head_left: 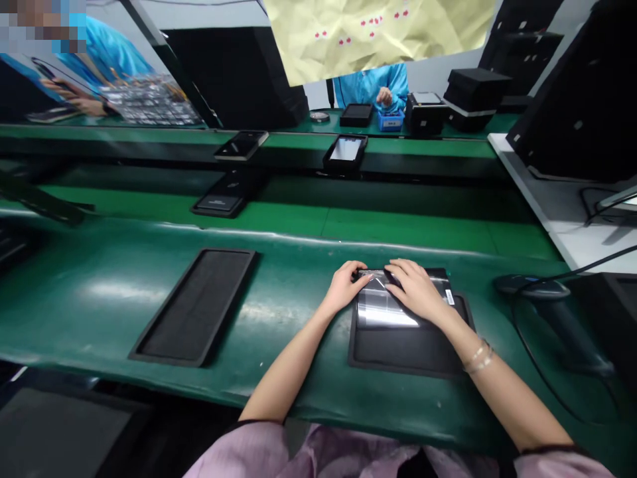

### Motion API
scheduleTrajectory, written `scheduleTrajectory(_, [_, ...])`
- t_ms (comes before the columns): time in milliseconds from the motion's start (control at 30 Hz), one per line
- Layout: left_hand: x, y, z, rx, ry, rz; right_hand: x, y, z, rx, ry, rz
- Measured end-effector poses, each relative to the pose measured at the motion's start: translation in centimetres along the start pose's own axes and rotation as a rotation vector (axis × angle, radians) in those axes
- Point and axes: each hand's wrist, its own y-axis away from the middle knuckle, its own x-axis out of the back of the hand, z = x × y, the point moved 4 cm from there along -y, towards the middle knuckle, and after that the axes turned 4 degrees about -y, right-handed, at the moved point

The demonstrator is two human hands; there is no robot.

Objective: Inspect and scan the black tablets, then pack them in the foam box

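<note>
Black, glossy panel (385, 313) over far half of dark tray (398, 352), under left hand (343, 287) and right hand (415, 290), just apart (exact grip unclear); may slide off tray if pressed unevenly.

An electronics assembly workshop: a barcode scanner (570, 328) lies on the green tabletop (283, 292), beyond which are blue-smocked co-workers (112, 50) and a conveyor belt (398, 222) bearing a black tablet (221, 199).

Glossy green table mat (286, 312) lies open at centre, between the shallow black rectangular tray (194, 309) and the left hand (343, 287); at right, a dark handheld scanner (562, 322) and a looping black cable (515, 325) bar the way.
</note>
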Motion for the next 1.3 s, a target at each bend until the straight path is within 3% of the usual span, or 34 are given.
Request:
scheduleTrajectory(133, [0.0, -0.7, -0.1, -0.068, 0.039, -0.053, -1.6, -2.4, 1.1, -0.102, -0.067, -0.104])
scheduleTrajectory(333, [0.3, -0.6, 0.2, -0.112, 0.068, -0.063, -1.6, -2.4, 0.5, -0.172, -0.118, -0.145])
scheduleTrajectory(900, [0.0, -1.2, 0.9, -0.183, 0.056, -0.114, -1.7, -2.4, 0.6, -0.201, -0.146, -0.146])
scheduleTrajectory(1300, [0.0, -1.0, 0.3, -0.111, -0.026, -0.055, -1.5, -2.5, 0.5, -0.198, -0.144, -0.131])
